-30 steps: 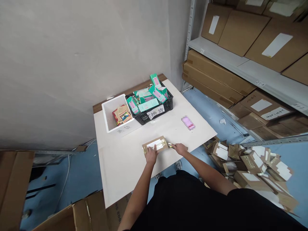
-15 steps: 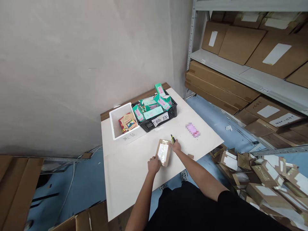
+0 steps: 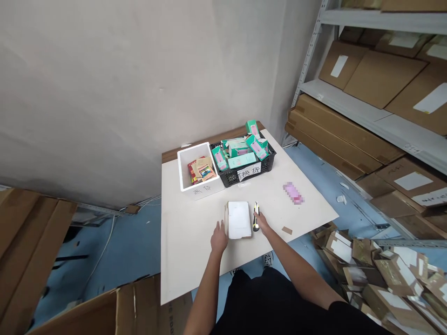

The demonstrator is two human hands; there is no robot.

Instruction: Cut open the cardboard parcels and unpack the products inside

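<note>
On the white table (image 3: 188, 260), in front of me, lies a small carton (image 3: 239, 220) with a plain white face up and brown cardboard along its left edge. My left hand (image 3: 219, 237) is at the carton's left side, fingers stretched out; whether they touch it I cannot tell. A yellow and black utility knife (image 3: 256, 214) is gripped in my right hand (image 3: 261, 220), just right of the carton. A small brown cardboard scrap (image 3: 287, 230) lies farther right, and a pink pixelated item (image 3: 293, 192) lies beyond it.
Behind the carton stand a white foam box (image 3: 185, 179) with packets inside and a black crate (image 3: 230, 179) full of green boxes. Shelves (image 3: 363, 104) with large cartons rise at right. Several opened cartons (image 3: 394, 265) are heaped on the floor; another open carton (image 3: 115, 302) is lower left.
The carton's taped, labelled face was up; now a plain white face is up. My left hand's fingers have straightened beside it. The knife has moved away from the carton's corner, and the view has shifted.
</note>
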